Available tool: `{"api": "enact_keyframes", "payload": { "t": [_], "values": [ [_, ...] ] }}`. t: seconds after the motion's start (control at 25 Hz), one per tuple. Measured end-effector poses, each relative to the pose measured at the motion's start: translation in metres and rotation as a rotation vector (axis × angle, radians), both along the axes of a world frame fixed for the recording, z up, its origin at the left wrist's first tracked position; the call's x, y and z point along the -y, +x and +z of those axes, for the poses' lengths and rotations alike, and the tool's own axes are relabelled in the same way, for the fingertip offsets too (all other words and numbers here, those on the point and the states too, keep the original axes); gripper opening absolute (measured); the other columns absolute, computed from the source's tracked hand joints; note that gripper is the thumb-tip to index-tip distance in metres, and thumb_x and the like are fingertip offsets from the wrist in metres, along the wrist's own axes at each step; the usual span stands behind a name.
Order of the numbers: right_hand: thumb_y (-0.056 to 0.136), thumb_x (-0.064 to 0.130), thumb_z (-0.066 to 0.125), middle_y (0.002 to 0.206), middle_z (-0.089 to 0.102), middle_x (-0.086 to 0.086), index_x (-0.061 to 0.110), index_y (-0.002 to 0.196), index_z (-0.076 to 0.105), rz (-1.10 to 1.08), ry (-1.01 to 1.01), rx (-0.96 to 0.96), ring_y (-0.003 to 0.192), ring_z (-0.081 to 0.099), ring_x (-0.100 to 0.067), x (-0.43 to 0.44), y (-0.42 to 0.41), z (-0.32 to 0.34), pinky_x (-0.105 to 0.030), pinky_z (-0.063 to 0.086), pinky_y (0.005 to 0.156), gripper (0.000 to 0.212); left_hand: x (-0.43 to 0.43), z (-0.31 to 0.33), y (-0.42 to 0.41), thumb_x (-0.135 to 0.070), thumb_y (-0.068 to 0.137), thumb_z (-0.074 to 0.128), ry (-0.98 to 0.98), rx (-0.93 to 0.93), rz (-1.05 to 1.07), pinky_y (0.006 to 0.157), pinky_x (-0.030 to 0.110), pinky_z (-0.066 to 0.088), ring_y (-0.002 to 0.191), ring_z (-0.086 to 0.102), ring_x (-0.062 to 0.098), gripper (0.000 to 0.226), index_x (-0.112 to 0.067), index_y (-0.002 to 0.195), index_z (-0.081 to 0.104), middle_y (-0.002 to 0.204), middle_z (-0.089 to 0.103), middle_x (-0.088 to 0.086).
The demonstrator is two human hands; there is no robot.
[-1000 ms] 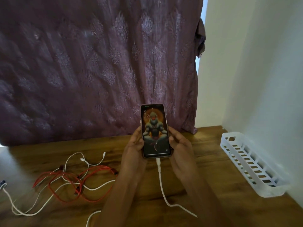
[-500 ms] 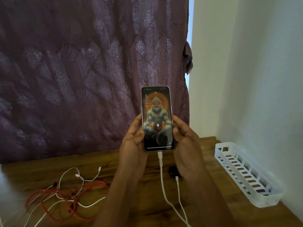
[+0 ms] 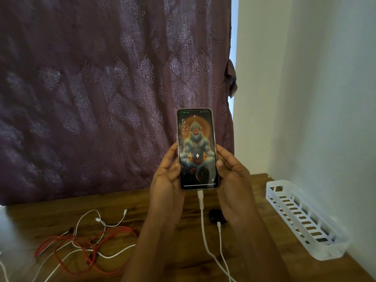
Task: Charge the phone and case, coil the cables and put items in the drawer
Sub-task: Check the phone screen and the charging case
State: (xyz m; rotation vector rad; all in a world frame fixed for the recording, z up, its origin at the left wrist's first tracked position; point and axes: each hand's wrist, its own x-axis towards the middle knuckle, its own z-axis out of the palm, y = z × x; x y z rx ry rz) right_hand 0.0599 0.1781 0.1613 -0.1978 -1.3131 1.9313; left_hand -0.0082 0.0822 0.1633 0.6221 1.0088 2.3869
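Phone (image 3: 197, 149) upright above the tabletop (image 3: 162, 202), screen lit with a charging bolt, white cable (image 3: 203, 220) plugged in below. Held at both edges: left hand (image 3: 166, 176) grip and right hand (image 3: 232, 174) grip closed on it. Black case (image 3: 216, 215) just beside, second cable tip (image 3: 219, 224) touching. Tangled red and white cables (image 3: 87, 243) well left; white basket (image 3: 301, 218) right.

Phone (image 3: 197, 149) lock screen showing the digits "5" over "22" at upper left, a white lightning-bolt charging sign at mid-screen, smaller lines of text too blurred to read
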Motion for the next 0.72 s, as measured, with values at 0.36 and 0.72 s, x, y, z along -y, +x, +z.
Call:
{"api": "enact_keyframes", "payload": {
  "t": [0.36, 0.72],
  "values": [
    [0.092, 0.002, 0.043, 0.089, 0.070, 0.014, 0.022, 0.103, 0.062, 0.031, -0.067, 0.000, 0.080, 0.069, -0.002, 0.007, 0.017, -0.011, -0.014, 0.053, 0.058, 0.030, 0.008, -0.011, 0.017, 0.002, 0.092, 0.031, -0.046, 0.038, 0.056, 0.076, 0.034, 0.057, 0.100, 0.067, 0.024, 0.047, -0.018, 0.130, 0.050, 0.120, 0.064, 0.010],
    [0.092, 0.004, 0.043, 0.111, 0.065, 0.002, 0.020, 0.111, 0.061, 0.033, -0.095, 0.032, 0.101, 0.063, -0.015, 0.019, 0.023, -0.022, -0.017, 0.056, 0.064, 0.030, 0.019, -0.020, 0.026, 0.003, 0.090, 0.029, -0.008, 0.049, 0.062, 0.070, 0.030, 0.059, 0.095, 0.069, 0.019, 0.048, -0.018, 0.129, 0.050, 0.121, 0.064, 0.007]
  ]
}}
